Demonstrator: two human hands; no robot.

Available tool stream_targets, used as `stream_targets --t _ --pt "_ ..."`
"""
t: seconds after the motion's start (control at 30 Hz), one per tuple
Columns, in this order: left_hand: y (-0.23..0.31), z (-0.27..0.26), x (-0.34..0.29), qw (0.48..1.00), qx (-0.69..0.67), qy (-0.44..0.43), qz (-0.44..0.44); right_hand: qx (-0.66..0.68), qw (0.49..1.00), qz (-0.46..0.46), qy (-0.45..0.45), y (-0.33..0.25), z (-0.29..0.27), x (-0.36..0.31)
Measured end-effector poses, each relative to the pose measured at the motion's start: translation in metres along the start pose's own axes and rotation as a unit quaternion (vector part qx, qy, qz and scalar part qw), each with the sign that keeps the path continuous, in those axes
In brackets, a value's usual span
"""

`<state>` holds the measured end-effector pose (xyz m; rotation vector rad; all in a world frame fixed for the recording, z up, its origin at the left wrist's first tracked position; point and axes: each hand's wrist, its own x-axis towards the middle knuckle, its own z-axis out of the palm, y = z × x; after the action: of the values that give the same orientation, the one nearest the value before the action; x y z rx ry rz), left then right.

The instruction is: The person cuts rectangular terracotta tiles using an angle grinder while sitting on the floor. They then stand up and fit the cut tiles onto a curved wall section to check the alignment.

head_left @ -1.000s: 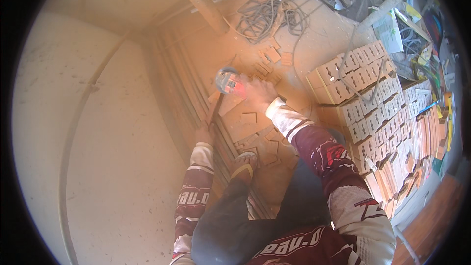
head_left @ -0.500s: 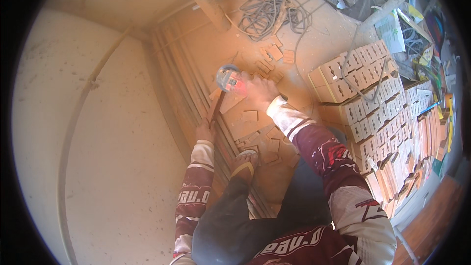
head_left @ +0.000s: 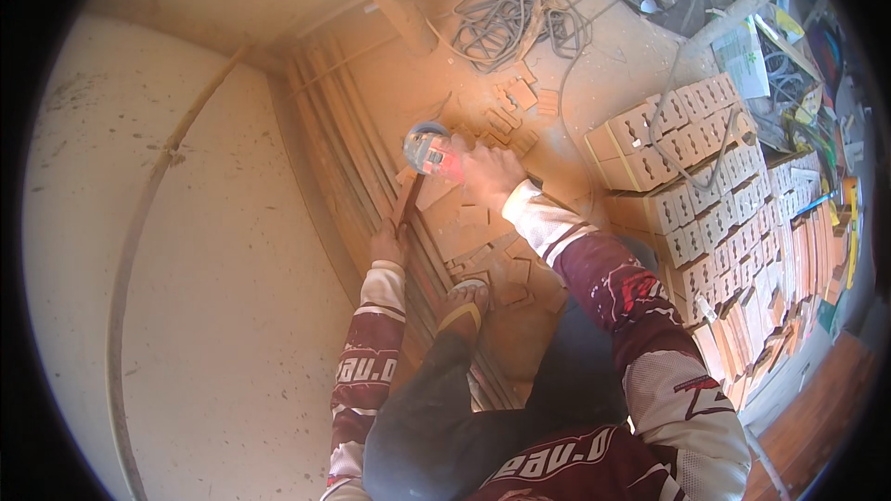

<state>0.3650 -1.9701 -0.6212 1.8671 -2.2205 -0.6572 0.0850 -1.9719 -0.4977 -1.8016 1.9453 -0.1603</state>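
Note:
In my right hand [head_left: 492,172] is a red angle grinder [head_left: 444,161], the fingers closed round its body. Its round disc [head_left: 422,143] sits at the far end of a narrow reddish-brown strip [head_left: 406,202], perhaps tile or brick. My left hand [head_left: 388,245] grips the near end of that strip. Whether the disc touches the strip cannot be made out. Pale dust hangs around the tool and hazes the floor. Just under the disc lies a flat tan piece [head_left: 434,189].
Stacked slotted bricks [head_left: 682,153] stand on the right, with a cable across them. Broken tile pieces [head_left: 510,283] litter the floor near my sandalled foot [head_left: 464,306]. Long strips [head_left: 325,111] run along the left wall [head_left: 204,269]. A coiled cable [head_left: 520,28] and a post [head_left: 390,0] are farther off.
The grinder and my right hand have shifted slightly left, with the disc now a little past the strip's far end. My left hand has hardly moved.

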Motion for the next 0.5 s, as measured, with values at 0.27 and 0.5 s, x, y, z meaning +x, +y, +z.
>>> stream_targets --t 0.27,0.5 --pt "-0.003 0.002 -0.002 1.000 0.000 0.015 0.010 0.001 1.000 -0.006 -0.011 -0.002 0.001 0.001" --pt "-0.008 0.002 -0.001 1.000 -0.001 0.018 0.015 -0.021 0.999 -0.035 0.026 -0.011 -0.004 -0.006"
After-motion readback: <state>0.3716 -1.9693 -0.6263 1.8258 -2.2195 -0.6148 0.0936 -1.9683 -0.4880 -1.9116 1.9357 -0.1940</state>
